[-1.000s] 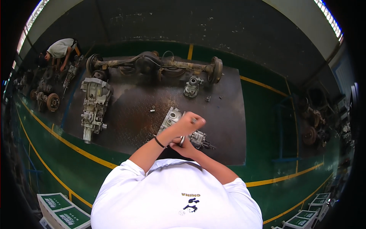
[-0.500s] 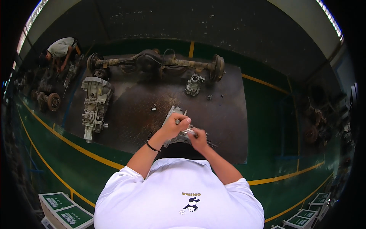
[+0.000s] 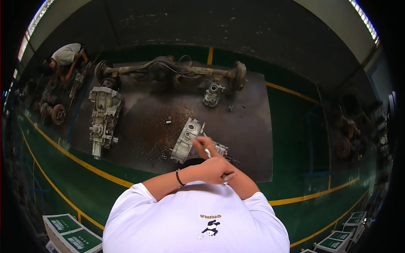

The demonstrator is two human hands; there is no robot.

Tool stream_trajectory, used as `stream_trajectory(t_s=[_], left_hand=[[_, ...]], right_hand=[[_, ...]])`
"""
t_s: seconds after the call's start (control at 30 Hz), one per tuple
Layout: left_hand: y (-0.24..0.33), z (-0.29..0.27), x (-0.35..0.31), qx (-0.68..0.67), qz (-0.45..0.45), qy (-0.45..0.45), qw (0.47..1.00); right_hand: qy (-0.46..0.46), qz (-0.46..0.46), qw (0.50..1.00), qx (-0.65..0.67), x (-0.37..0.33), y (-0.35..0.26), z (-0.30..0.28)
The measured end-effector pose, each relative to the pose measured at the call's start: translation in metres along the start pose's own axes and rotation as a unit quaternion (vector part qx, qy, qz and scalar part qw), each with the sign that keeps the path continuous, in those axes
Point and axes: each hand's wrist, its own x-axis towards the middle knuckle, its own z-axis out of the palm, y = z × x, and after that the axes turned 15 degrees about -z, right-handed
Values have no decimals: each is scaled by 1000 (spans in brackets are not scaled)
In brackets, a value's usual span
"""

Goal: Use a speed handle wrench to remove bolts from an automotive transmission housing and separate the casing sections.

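My left hand (image 3: 215,170), with a dark band at the wrist, crosses over my right forearm close to my shirt. Its fingers are closed on a metal tool with a rounded end (image 3: 229,177); the rest of that tool is hidden. Farther out, my right hand (image 3: 201,145) is blurred and curled, closed around a silver metal rod (image 3: 208,153). Just beyond it lies a grey cast gearbox housing (image 3: 186,141) with round openings. To its right sits a smaller part of the gearbox (image 3: 221,148) with shafts, partly covered by my hands.
A metal-topped table (image 3: 253,126) bears a transmission (image 3: 103,120) on the left, an axle (image 3: 198,71) along the back and a small casting (image 3: 213,95). Small loose parts (image 3: 168,121) lie around. Another person (image 3: 65,57) bends over parts at far left. Boxes (image 3: 74,232) stand lower left.
My left hand has come back toward my body from above the housing, now over my right forearm. My right hand has moved forward and left. More of the housing shows.
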Motion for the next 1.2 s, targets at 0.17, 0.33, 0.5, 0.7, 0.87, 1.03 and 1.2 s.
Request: stream_trajectory(t_s=[0.17, 0.33, 0.5, 0.7, 0.87, 1.03, 1.2], left_hand=[[-38, -49, -27, -269, -77, 294, 914], [-58, -60, -9, -286, -167, 208, 920], [-6, -5, 16, -55, -96, -63, 992], [1, -1, -10, -15, -46, -92, 995], [-37, -38, -23, -250, -128, 234, 931], [-50, -52, -5, -298, -178, 199, 917], [-21, -21, 16, -82, -107, 44, 990]], right_hand=[[51, -61, 991, -110, -26, -6, -33], [-157, -94, 974, -130, -65, -9, 10], [-276, 22, 955, 111, -25, 6, 21], [-84, -11, 995, -55, -8, -8, -41], [-81, -34, 993, -81, -53, -31, -56], [-173, -72, 979, -76, -75, -29, -12], [-169, -131, 974, -76, -35, -14, 10]])
